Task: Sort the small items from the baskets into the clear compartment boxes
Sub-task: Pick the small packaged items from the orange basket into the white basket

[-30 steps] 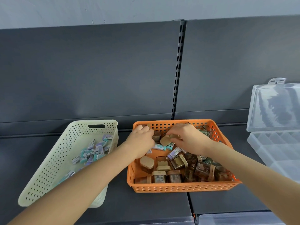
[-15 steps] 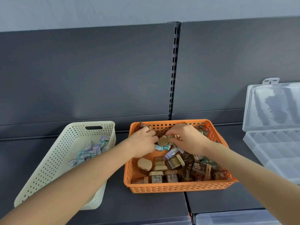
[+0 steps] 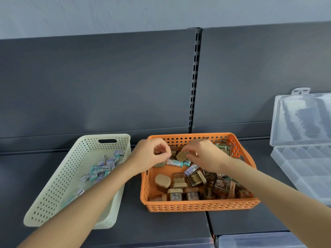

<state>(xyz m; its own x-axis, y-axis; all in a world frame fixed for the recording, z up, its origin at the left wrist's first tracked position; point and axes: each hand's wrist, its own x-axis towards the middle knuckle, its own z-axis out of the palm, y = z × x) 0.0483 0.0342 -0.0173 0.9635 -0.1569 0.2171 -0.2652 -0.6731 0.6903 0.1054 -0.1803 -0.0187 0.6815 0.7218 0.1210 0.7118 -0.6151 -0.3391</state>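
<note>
Head view: both hands are lowered into the far half of the orange basket (image 3: 197, 205). The basket stands on the dark shelf (image 3: 170, 227), between the cream basket (image 3: 59, 185) at left and the clear compartment box (image 3: 304, 169) at right, whose lid (image 3: 302, 119) is propped open. A tan rounded cap (image 3: 181, 155) is pinched at the fingertips of the right hand (image 3: 206, 156). The fingers of the left hand (image 3: 152, 156) are curled just beside it, above a teal-sleeved eraser (image 3: 174, 162); whether anything is gripped by them cannot be told. Brown tan-lidded containers (image 3: 174, 194) are heaped in the near half of the orange basket, and more sleeved erasers (image 3: 100, 170) are left in the cream basket. No item can be seen in the compartments.

Three risks are judged likely. If only the cap is gripped, it may be pulled off its body and the parts scattered. The small smooth piece may be dropped on the carry to the box, which is well apart from the basket. With kinds mixed in one basket, an item may be placed in a wrong compartment.
</note>
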